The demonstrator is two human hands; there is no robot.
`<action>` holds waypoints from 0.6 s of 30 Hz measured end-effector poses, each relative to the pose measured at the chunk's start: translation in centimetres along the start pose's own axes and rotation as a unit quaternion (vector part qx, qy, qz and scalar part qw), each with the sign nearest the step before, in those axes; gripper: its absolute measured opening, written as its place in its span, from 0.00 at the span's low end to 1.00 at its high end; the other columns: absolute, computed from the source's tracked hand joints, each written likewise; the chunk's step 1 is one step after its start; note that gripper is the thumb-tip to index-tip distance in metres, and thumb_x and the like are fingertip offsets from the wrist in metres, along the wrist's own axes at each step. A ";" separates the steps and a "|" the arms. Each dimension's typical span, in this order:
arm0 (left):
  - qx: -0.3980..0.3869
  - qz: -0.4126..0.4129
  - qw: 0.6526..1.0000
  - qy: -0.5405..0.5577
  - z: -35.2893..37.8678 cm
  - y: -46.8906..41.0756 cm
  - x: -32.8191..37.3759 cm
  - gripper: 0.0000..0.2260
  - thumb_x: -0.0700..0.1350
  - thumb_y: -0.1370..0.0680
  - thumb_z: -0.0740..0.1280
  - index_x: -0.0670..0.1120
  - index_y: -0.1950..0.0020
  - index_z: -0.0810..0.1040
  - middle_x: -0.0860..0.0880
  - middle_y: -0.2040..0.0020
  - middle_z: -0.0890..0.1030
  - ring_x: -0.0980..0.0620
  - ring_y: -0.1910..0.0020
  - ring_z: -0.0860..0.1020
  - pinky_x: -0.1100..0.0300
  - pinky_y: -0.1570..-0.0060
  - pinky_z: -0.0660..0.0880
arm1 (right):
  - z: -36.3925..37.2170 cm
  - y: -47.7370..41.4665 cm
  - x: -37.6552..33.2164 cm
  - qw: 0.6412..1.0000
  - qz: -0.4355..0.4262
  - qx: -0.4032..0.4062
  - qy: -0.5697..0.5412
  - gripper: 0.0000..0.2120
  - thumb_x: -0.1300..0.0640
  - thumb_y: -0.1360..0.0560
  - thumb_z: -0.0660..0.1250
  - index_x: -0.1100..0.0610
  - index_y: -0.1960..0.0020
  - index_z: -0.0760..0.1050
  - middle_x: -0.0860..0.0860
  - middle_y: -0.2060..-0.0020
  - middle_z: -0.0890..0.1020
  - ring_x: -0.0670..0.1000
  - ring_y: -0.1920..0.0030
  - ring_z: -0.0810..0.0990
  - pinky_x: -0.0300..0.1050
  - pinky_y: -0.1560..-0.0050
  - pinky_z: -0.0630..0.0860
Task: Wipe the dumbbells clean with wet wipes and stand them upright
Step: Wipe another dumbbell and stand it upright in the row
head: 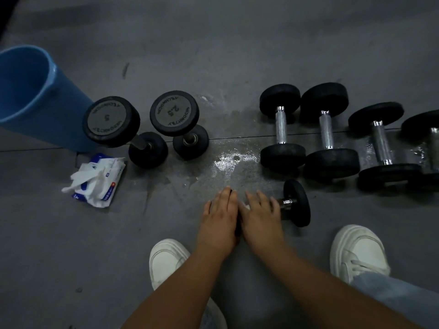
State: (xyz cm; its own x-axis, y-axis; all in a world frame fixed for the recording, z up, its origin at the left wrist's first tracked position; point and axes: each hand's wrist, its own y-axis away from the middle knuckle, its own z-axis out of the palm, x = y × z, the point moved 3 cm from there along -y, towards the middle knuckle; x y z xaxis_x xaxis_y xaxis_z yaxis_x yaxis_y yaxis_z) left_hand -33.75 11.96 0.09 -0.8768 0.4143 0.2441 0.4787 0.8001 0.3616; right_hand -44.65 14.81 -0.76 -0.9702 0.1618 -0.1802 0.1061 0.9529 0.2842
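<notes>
Seen from my head, my left hand (219,217) and right hand (260,216) lie side by side, fingers straight, pressing on the small dumbbell (297,203) lying on the floor (166,210). A white scrap (247,207) under my right hand is perhaps a wipe.

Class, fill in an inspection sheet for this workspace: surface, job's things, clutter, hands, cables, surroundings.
Surface: grey floor, wet patch mid-frame.
Job's things: 5 dumbbell and 2.5 dumbbell upright; row of four dumbbells lying at right; nearest dumbbell lying under the hands; wipes pack open, wipes pulled out.
Clutter: blue bin beside the 5 dumbbell.
Hands: left hand flat on nearest dumbbell's end; right hand over its handle, grip unclear.
Cables: nothing seen.
Surroundings: white shoes, dim light.
</notes>
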 end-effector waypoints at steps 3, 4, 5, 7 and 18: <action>-0.007 0.005 1.000 0.000 -0.1 0.1 -0.1 0.44 0.50 0.26 0.70 0.46 0.19 0.45 0.49 0.19 0.44 0.50 0.20 0.47 0.49 0.23 0.49 | 0.1 -0.6 -0.6 0.998 0.032 -0.057 -0.008 0.21 0.51 0.23 0.52 0.45 0.31 0.70 0.50 0.25 0.64 0.56 0.25 0.58 0.60 0.29 0.51; -0.005 0.006 1.000 0.005 -0.1 0.2 -0.1 0.43 0.50 0.25 0.70 0.46 0.19 0.45 0.48 0.19 0.44 0.50 0.20 0.47 0.49 0.23 0.49 | 0.4 0.3 -0.8 0.998 0.042 -0.046 -0.006 0.22 0.52 0.24 0.53 0.47 0.32 0.72 0.50 0.28 0.69 0.56 0.27 0.63 0.60 0.31 0.54; 0.001 0.005 1.000 0.008 -0.1 0.2 0.0 0.42 0.50 0.24 0.69 0.46 0.19 0.45 0.48 0.19 0.44 0.50 0.20 0.46 0.49 0.23 0.49 | 0.5 1.2 -0.9 0.998 0.043 -0.048 0.000 0.22 0.53 0.26 0.55 0.48 0.34 0.74 0.50 0.32 0.74 0.56 0.29 0.68 0.59 0.33 0.58; 0.001 0.003 1.000 0.015 -0.1 0.2 0.1 0.42 0.50 0.25 0.69 0.46 0.19 0.45 0.48 0.19 0.44 0.51 0.20 0.47 0.50 0.23 0.50 | 0.6 1.9 -0.7 0.998 0.026 -0.048 0.014 0.21 0.53 0.27 0.60 0.48 0.34 0.74 0.50 0.32 0.74 0.56 0.29 0.68 0.60 0.33 0.58; -0.012 0.002 1.000 0.012 -0.2 -0.4 -0.2 0.44 0.52 0.27 0.71 0.46 0.20 0.48 0.48 0.19 0.47 0.50 0.20 0.49 0.50 0.24 0.52 | -0.5 -0.3 -0.1 0.999 0.027 -0.021 -0.002 0.18 0.51 0.31 0.59 0.47 0.47 0.82 0.54 0.37 0.77 0.57 0.38 0.73 0.59 0.36 0.59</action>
State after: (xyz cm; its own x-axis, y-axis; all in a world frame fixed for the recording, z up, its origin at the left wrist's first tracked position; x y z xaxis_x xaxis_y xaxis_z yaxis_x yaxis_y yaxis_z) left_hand -33.72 11.45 0.06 -0.8739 0.4068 0.2660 0.4830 0.7882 0.3815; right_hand -44.70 14.35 -0.39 -0.9625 0.2144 -0.1664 0.1499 0.9310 0.3328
